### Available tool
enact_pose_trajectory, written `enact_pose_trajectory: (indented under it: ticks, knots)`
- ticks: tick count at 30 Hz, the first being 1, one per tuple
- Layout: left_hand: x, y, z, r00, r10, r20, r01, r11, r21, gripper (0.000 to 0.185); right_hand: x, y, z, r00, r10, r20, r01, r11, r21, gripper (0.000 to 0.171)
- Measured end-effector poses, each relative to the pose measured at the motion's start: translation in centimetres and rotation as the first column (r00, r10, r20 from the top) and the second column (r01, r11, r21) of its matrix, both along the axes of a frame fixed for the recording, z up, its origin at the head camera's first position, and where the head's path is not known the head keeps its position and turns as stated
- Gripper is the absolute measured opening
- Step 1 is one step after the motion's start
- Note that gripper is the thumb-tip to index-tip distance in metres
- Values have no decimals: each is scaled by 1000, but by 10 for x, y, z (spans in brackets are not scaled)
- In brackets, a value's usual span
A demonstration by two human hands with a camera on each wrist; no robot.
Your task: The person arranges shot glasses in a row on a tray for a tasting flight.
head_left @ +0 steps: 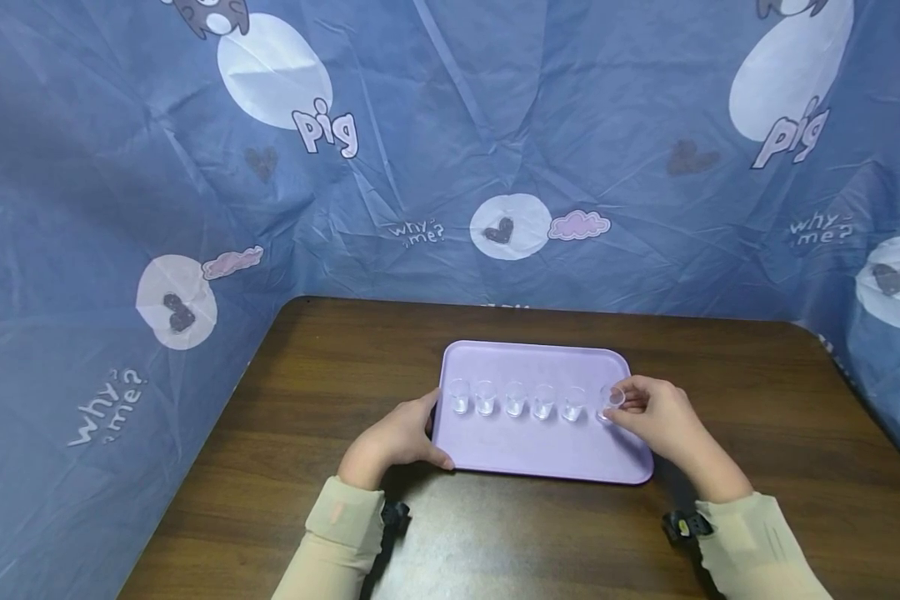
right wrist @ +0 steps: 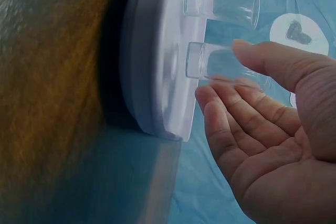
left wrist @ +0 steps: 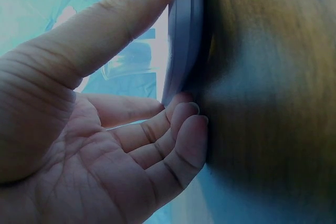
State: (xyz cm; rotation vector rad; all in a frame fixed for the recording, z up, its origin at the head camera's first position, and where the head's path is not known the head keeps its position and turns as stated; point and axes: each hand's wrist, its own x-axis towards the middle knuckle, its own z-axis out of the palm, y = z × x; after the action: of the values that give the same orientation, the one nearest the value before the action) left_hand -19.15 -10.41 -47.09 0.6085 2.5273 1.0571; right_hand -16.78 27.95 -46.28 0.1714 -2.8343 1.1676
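Observation:
A light purple tray (head_left: 540, 454) lies on the wooden table. Several small clear cups (head_left: 515, 400) stand upright on it in a row from left to right. My right hand (head_left: 663, 421) pinches the rightmost clear cup (right wrist: 218, 61) between thumb and fingers near its upper part. That cup is upright, its base at the tray surface; whether it touches cannot be told. At the tray's left side, my left hand (head_left: 397, 437) holds the near left corner, thumb along the front edge and curled fingers against the left rim, as the left wrist view shows.
The brown table (head_left: 330, 367) extends around the tray on all sides. A blue printed cloth (head_left: 405, 167) hangs behind it and along both sides. Each wrist bears a black strap (head_left: 686, 527) beneath a beige sleeve (head_left: 757, 542).

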Motion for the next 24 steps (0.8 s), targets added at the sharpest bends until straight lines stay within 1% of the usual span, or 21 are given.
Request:
enact_pose_trajectory:
  ticks: [10, 20, 24]
  knots:
    - [-1, -1, -1, 1000, 5, 1, -5, 1000, -11, 107, -2, -3, -4, 999, -2, 38, 1, 1000, 9, 27]
    - [-1, 0, 0, 1000, 1, 4, -1, 1000, -2, 104, -2, -2, -7, 999, -2, 32, 1, 1000, 11, 27]
    - [-1, 0, -1, 1000, 2, 2, -2, 1000, -6, 105, -2, -3, -7, 999, -8, 47, 7, 1000, 12, 29]
